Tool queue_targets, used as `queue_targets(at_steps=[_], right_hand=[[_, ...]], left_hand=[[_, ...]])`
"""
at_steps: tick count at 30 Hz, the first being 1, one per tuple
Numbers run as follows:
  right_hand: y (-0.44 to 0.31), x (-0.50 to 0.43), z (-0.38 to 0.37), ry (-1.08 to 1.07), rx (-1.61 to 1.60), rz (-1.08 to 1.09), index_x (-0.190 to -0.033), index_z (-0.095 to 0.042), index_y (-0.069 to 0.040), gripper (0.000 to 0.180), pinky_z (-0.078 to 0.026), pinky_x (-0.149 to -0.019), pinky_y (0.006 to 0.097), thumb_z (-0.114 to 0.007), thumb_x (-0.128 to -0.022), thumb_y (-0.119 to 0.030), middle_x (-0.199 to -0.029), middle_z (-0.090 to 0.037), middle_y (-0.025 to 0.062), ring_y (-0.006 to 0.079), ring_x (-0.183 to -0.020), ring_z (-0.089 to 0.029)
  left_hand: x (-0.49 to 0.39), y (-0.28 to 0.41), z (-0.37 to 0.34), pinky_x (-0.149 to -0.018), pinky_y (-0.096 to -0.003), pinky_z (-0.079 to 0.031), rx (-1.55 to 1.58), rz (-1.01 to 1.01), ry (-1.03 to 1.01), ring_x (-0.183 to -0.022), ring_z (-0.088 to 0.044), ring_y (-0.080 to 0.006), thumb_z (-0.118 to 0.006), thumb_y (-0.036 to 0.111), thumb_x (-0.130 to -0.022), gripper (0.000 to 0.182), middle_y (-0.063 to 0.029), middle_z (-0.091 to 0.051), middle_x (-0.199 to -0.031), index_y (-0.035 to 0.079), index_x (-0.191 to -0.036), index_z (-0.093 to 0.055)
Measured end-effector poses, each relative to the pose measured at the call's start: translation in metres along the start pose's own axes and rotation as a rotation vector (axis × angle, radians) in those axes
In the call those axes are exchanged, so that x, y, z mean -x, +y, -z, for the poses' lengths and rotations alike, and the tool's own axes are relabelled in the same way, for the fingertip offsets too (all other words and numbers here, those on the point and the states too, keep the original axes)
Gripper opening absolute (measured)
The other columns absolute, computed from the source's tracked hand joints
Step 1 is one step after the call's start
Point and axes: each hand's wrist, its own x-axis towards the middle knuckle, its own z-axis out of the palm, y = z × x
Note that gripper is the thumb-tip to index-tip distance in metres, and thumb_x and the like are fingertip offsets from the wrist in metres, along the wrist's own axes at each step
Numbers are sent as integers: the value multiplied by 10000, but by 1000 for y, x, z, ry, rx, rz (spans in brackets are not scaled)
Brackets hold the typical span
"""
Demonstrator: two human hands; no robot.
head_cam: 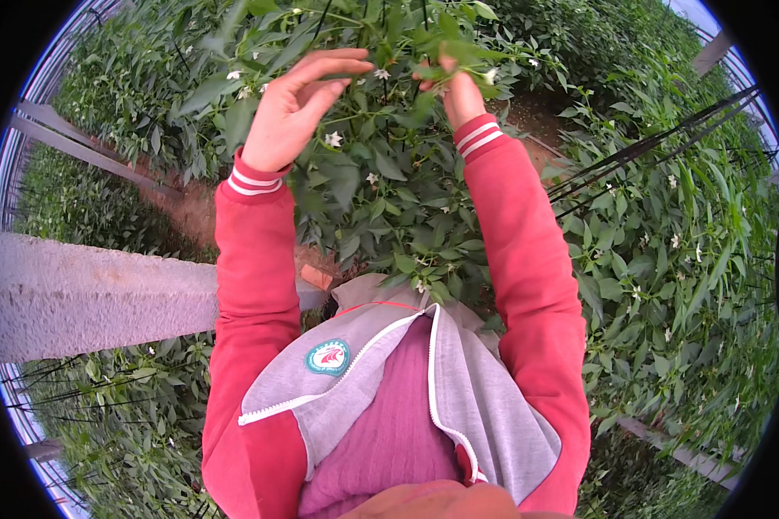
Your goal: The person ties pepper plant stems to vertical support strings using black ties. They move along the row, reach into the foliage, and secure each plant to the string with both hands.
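Note:
My left hand (296, 107) is raised on the left of a leafy pepper plant (383, 188) with small white flowers. Its fingers and thumb point right and are spread apart, with nothing visible between them. A white flower (382, 74) is just beyond those fingertips. On the other side of the stems, my right hand (461, 94) is among the upper leaves. Blurred green leaves (457, 55) cover its fingers in part, so any grip on them is unclear. Dark strings (384, 84) run upright through the plant between both hands.
A thick concrete post (97, 295) reaches in from the left, near a brick piece (317, 277). Black lines (655, 139) stretch across the right side. More flowering plants (675, 259) crowd around, with bare soil (191, 211) showing at left and a greyish beam (91, 146) above it.

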Motion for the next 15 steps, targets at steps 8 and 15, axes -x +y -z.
queue_targets(at_steps=[8, 15], right_hand=[[0, 12, 12, 110, 156, 72, -1324, -451, 50, 694, -517, -942, 336, -808, -796, -222, -1262, -560, 195, 252, -1114, -606], [79, 133, 36, -463, 794, -111, -1102, -653, -66, 248, -515, -878, 354, -601, -896, -194, -1009, -681, 133, 310, -971, -650]], left_hand=[[50, 17, -14, -887, -325, -507, 156, 174, -342, -996, -626, -208, -394, -107, -841, 320, -132, -626, -1081, -51, -1058, -622], [131, -95, -136, -919, -432, -438, -684, 249, -617, -1069, -554, -298, -541, -50, -753, 338, -68, -639, -1005, 88, -1028, -681]])
